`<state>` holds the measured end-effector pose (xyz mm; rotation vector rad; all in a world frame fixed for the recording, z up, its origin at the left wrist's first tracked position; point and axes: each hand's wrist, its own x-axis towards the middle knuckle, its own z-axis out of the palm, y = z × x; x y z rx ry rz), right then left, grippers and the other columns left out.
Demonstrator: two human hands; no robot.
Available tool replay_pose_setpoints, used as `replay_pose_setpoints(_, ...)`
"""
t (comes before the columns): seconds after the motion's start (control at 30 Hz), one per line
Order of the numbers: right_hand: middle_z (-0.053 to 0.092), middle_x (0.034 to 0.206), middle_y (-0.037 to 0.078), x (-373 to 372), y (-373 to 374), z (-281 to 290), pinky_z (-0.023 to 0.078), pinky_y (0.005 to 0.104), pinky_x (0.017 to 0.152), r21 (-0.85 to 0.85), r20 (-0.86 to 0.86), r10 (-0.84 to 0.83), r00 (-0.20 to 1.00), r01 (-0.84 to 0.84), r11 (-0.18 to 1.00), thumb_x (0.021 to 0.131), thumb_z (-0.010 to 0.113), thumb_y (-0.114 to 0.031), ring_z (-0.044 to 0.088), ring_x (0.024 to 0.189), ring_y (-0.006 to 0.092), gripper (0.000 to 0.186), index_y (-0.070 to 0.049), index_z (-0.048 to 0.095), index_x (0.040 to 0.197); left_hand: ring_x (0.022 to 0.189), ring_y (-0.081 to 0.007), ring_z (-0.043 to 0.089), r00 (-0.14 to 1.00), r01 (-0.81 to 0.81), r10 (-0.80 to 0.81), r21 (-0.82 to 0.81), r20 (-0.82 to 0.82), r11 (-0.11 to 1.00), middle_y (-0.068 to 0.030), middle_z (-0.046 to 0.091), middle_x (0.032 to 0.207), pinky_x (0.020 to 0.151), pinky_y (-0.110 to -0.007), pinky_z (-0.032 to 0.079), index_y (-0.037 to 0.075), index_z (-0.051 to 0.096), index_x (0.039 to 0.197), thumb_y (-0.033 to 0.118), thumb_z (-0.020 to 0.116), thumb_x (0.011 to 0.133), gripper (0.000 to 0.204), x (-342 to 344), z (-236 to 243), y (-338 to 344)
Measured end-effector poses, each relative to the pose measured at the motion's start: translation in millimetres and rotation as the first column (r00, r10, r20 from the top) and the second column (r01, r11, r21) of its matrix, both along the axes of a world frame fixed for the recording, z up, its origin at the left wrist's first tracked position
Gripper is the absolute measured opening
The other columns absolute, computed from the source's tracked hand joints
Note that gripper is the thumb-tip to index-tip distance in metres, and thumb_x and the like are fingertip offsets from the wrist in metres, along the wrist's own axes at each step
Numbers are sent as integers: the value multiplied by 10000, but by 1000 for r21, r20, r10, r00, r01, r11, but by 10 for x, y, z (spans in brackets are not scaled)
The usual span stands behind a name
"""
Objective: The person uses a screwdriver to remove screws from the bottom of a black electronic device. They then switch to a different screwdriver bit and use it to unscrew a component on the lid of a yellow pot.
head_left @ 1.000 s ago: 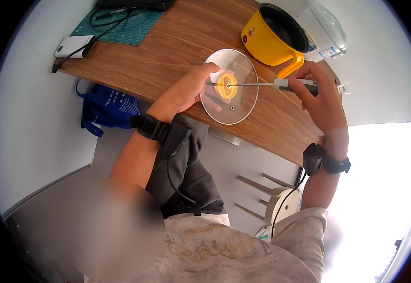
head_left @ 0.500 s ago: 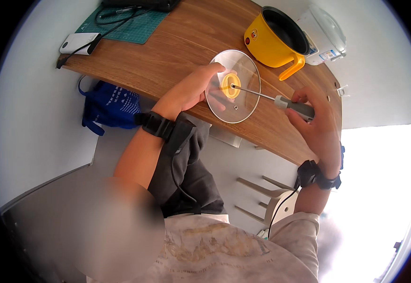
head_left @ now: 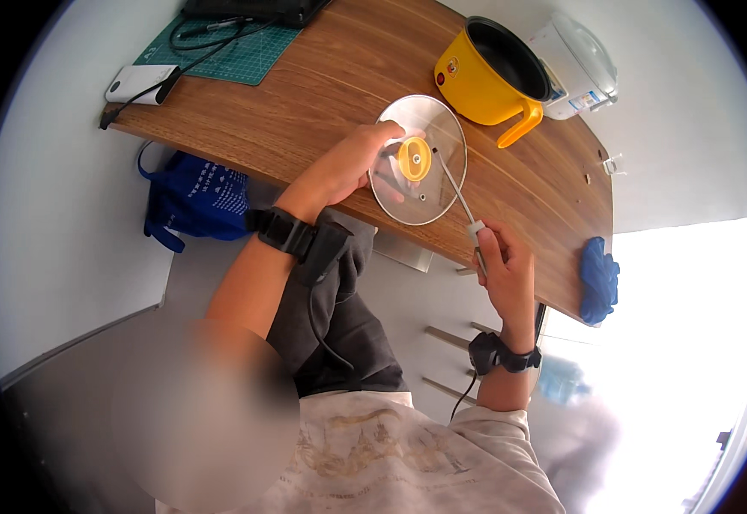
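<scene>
My left hand [head_left: 358,158] grips the rim of a round glass lid [head_left: 442,128], thumb on the near face and fingers showing through the glass behind it. At the lid's middle sits a yellow knob [head_left: 408,171] with a screw in its centre. In my right hand [head_left: 509,270] is a screwdriver [head_left: 462,194] with a grey handle, held between thumb and fingers. Its shaft slants up across the lid, and the dark tip lies just right of the knob, off the screw.
A yellow pot [head_left: 476,81] with a handle stands on the wooden desk [head_left: 339,68], beside a white lidded appliance [head_left: 575,68]. A green cutting mat [head_left: 258,60], cables and a white device [head_left: 138,84] lie at the far left. Blue cloth [head_left: 598,278] rests on the right edge.
My right hand has swung down and to the left, and the screwdriver tip has come off the knob's screw. My left hand keeps the lid in nearly the same place.
</scene>
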<state>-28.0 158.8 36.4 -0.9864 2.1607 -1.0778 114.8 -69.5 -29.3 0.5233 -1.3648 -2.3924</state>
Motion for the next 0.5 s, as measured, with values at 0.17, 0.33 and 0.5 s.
replay_pose_setpoints(0.17, 625, 733, 11, 121, -41, -150, 408, 235, 502, -53, 12, -1, 1000, 2, 999, 1028, 555, -220, 493, 529, 59, 255, -13, 650, 1142, 1047, -222, 680, 1000, -10, 10, -13, -10, 1000, -120, 625, 1256, 761, -376, 611, 55, 509, 1423, 380, 390, 1018, 532, 6, 39, 43)
replay_pose_setpoints(0.33, 669, 779, 29, 156, 12, -158, 415, 236, 505, -50, 76, -9, 997, 12, 999, 1032, 544, -222, 493, 535, 62, 255, -16, 640, 1149, 1042, -223, 680, 999, -38, 39, -40, 4, 998, -115, 628, 1252, 760, -370, 608, 65, 521, 1418, 384, 387, 1013, 533, -11, -40, 15)
replay_pose_setpoints(0.5, 681, 788, 34, 168, 8, -165, 420, 239, 508, -36, 84, -5, 996, 8, 999, 1034, 538, -230, 498, 540, 65, 264, -19, 635, 1159, 1039, -214, 678, 998, -46, 45, -18, -41, 999, -110, 628, 1250, 745, -357, 609, 65, 525, 1418, 381, 405, 1008, 531, -2, -3, 55)
